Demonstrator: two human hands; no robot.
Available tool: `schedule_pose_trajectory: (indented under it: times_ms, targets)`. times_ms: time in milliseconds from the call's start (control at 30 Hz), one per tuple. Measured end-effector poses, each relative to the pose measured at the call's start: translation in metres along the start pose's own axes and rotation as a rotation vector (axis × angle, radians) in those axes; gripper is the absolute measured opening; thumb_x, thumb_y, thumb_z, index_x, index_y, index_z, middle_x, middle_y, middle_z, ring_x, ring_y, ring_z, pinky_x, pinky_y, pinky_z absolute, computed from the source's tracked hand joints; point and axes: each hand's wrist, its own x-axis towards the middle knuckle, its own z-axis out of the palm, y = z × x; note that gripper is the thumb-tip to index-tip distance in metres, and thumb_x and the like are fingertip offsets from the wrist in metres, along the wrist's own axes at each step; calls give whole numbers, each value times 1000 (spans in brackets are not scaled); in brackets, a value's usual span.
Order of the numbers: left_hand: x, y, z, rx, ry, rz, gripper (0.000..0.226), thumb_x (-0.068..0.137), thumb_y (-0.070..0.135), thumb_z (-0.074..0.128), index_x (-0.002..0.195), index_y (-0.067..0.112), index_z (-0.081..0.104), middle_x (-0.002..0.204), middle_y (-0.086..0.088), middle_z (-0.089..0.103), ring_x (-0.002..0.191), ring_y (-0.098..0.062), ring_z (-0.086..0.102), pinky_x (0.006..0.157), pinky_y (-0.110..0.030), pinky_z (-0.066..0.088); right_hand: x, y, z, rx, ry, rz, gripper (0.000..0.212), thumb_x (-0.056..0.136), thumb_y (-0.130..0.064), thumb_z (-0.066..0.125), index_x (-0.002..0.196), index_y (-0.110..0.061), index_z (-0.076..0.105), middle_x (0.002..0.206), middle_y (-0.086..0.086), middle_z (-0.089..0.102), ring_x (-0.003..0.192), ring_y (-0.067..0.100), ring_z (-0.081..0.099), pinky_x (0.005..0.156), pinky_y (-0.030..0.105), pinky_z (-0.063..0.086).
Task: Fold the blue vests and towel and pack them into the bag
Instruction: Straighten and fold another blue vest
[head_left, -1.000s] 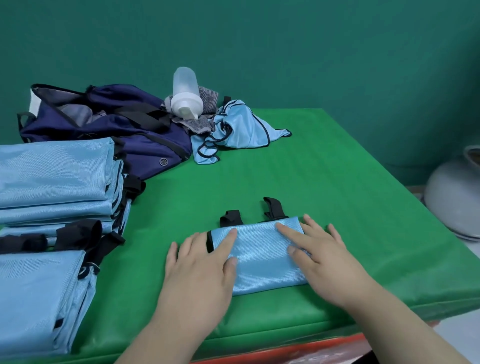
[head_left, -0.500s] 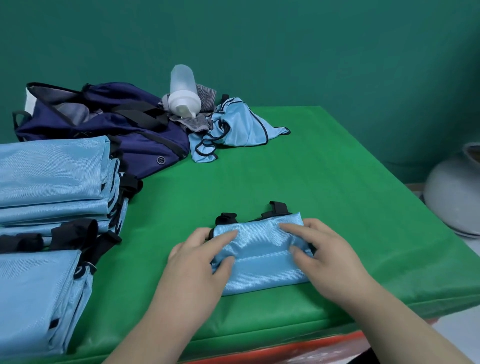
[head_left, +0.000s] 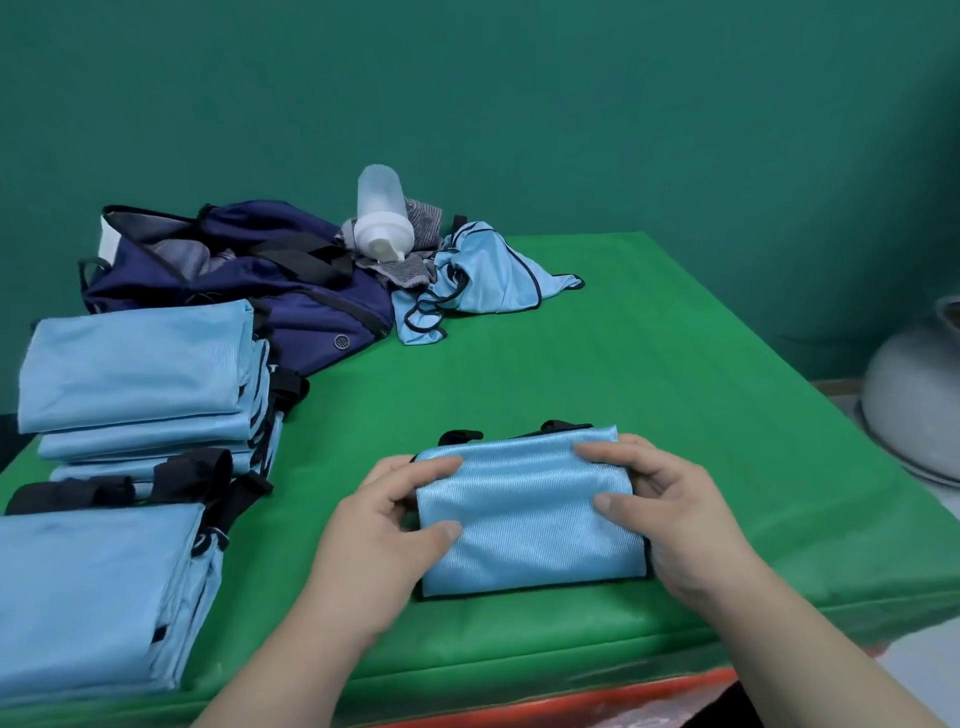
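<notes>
A: Fingers first. On the left hand (head_left: 384, 525)?
B: Curled round the left end of the folded vest (head_left: 530, 514). Thumb and forefinger pressed on the top face, the other fingers tucked beneath and hidden by the cloth.
A: And on the right hand (head_left: 670, 514)?
B: Much the same at the other end. Fingertips (head_left: 592, 451) on the upper edge, thumb lower on the cloth, palm against the right side. A narrow grip, pinching the bundle from both ends.
A: Where exactly, this vest?
B: Sits between the two hands, near the front edge of the green table (head_left: 675, 364). Shows black straps at its far edge. Cannot tell whether lifted a little or flat on the surface.
A: Further out?
B: To the left, two piles of folded vests: near stack (head_left: 93, 587) beside the left forearm, far stack (head_left: 135, 364) behind it, black straps between them. Behind the far stack and touching it, the navy bag (head_left: 249, 280), open at the top. At the bag's right side, a striped grey cloth (head_left: 415, 270), with a pale bottle (head_left: 382, 218) tilted on it. Touching that cloth, one unfolded vest (head_left: 483, 275), crumpled.
A: Off the table?
B: A grey round vessel (head_left: 914, 405) at the right, only partly in view.
</notes>
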Motion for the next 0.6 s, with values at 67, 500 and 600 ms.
schedule_pose_trajectory:
  times_ms: [67,500,600]
  targets:
    - [-7,6,-7,-27,-2,21,49,61,16,75,98,46,75,106,14,62,101,-23,61,85,-20,46,-4,-5,6,41,23,-1,54,77,25,61,89,-22,83,99,-6,64,99,7,62,89,19,48]
    - [-82,67,-135,195,247,39,43,56,31,81,95,47,75,95,17,65,87,-19,58,75,-18,41,-35,-42,136,18,-179,3,41,61,-8,74,96,-29,80,105,-6,66,100,13,62,88,32,45]
    - [-88,75,-182,283,321,-8,48,73,6,83,90,50,75,67,12,55,61,-8,48,56,-13,36,-34,-49,185,-59,-202,-43,42,63,-13,74,98,-36,78,100,-14,66,95,13,61,88,30,47]
